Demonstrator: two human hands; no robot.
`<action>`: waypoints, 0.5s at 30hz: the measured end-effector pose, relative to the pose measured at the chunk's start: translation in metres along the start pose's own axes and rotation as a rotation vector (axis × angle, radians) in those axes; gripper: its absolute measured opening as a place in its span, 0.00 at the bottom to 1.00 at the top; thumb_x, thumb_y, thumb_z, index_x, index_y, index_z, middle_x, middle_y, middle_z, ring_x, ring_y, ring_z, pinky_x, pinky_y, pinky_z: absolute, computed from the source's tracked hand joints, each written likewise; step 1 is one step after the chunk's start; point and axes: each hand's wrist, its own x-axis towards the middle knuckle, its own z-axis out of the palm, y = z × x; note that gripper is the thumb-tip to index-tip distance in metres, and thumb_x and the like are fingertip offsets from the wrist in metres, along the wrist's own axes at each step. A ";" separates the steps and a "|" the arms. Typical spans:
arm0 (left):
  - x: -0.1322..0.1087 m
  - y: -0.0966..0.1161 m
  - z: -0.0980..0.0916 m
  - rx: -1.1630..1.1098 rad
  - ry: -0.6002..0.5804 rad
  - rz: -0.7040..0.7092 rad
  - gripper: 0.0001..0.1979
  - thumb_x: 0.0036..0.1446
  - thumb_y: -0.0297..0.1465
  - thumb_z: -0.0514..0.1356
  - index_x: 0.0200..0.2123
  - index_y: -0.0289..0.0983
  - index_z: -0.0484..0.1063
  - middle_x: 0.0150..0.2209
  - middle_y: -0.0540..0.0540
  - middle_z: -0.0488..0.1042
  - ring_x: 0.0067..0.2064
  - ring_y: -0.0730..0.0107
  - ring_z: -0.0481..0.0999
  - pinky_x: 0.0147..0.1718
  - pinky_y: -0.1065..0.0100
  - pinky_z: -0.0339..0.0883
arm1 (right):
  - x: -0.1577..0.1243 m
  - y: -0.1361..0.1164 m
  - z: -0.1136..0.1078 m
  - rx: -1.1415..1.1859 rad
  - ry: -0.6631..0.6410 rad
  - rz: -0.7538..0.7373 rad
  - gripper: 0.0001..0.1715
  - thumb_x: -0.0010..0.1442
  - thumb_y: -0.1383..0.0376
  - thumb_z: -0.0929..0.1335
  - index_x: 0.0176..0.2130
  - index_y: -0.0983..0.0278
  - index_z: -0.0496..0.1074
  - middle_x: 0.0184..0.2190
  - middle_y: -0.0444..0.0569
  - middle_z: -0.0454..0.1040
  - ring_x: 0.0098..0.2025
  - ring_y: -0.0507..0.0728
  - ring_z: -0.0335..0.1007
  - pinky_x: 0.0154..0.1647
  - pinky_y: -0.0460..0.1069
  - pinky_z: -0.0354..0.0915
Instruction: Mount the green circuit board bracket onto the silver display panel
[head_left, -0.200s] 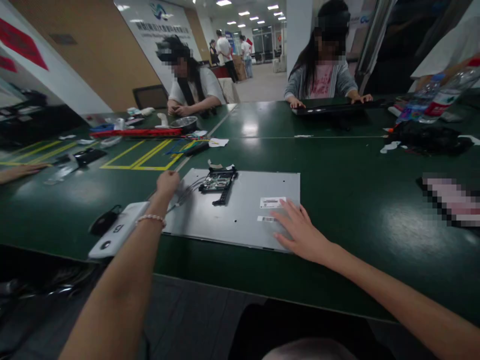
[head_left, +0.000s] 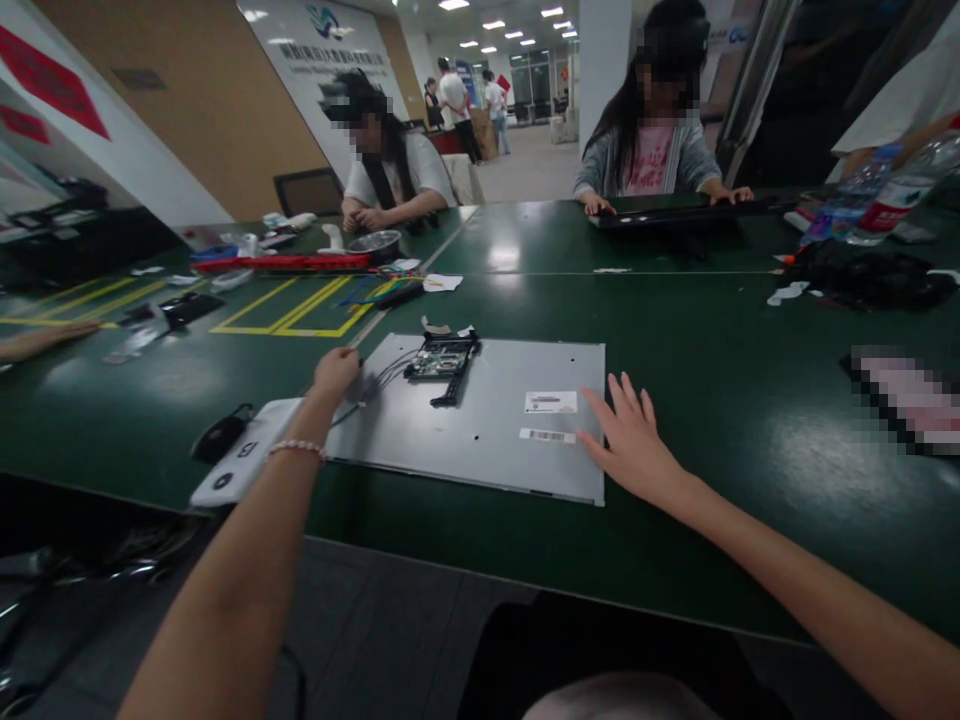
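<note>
A flat silver-grey panel [head_left: 517,455] with two white labels [head_left: 551,402] lies on the green table. Near its upper left part sits a green circuit board [head_left: 439,362] in a black bracket, with thin dark cables [head_left: 386,378] running left from it. My left hand [head_left: 336,375] is closed at the panel's left edge, by those cables; what its fingers hold is hidden. At the right edge my right hand [head_left: 626,435] is open, fingers spread, its thumb and index finger over the panel. Whether it touches the surface I cannot tell.
Beside my left forearm lie a white case [head_left: 251,450] and a black rounded object [head_left: 221,432]. A phone [head_left: 907,400] rests at the right. Farther back are a red bar [head_left: 285,262], a black bundle [head_left: 870,272], bottles [head_left: 900,195] and two seated people across the table.
My right hand has moved right, off the labels and toward the panel's right edge, leaving both labels visible. My left hand stays closed at the left edge.
</note>
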 end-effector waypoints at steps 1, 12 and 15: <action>-0.001 0.000 0.001 -0.043 0.011 -0.044 0.39 0.46 0.57 0.47 0.45 0.31 0.73 0.40 0.42 0.78 0.49 0.61 0.71 0.42 0.60 0.59 | 0.001 0.003 -0.001 -0.008 -0.003 0.021 0.39 0.66 0.47 0.56 0.68 0.63 0.48 0.71 0.59 0.37 0.71 0.69 0.22 0.67 0.68 0.30; -0.003 0.022 -0.007 -0.359 -0.050 -0.255 0.28 0.45 0.55 0.58 0.33 0.34 0.70 0.25 0.50 0.72 0.38 0.70 0.70 0.36 0.64 0.60 | 0.001 0.003 -0.004 0.211 -0.043 0.023 0.40 0.64 0.44 0.56 0.66 0.64 0.55 0.69 0.58 0.47 0.71 0.66 0.33 0.68 0.64 0.32; -0.007 0.026 -0.010 -0.374 -0.062 -0.267 0.27 0.46 0.55 0.58 0.31 0.34 0.71 0.25 0.48 0.72 0.40 0.68 0.70 0.38 0.62 0.59 | 0.003 0.001 -0.006 0.325 -0.022 0.064 0.35 0.64 0.47 0.57 0.62 0.63 0.63 0.68 0.56 0.50 0.71 0.66 0.34 0.68 0.63 0.35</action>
